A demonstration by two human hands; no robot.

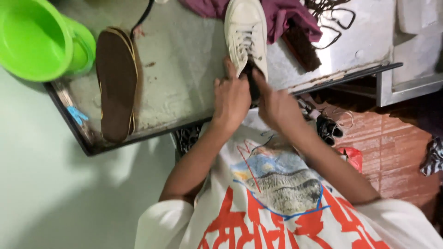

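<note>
Seen from the head camera, a person in a white printed shirt (277, 207) works at a worn metal table (184, 69), both hands at the near end of a white laced shoe (246, 32). The shoe lies lengthwise on the table, toe pointing to the far side, its heel opening toward the person at the table's near edge.

The left hand (230, 99) clasps the shoe's heel from the left, its fingers curled against the side and one finger stretched up along the shoe's edge. The right hand (275, 103) presses against the heel from the right, one finger reaching into the dark opening; whether its other fingers are clenched cannot be told, since the back of the hand hides them.

Well to the left of the shoe, a brown insole (115, 83) lies flat on the table, running from far to near. At the far left corner sit two bright green plastic bowls (37, 37), one partly nested behind the other. A purple cloth (286, 14) is bunched just beside the shoe on the far right, with a dark brown brush (302, 48) next to it and dark laces (332, 16) lying beyond. A red tiled floor (392, 152) shows at the right, below the table.
</note>
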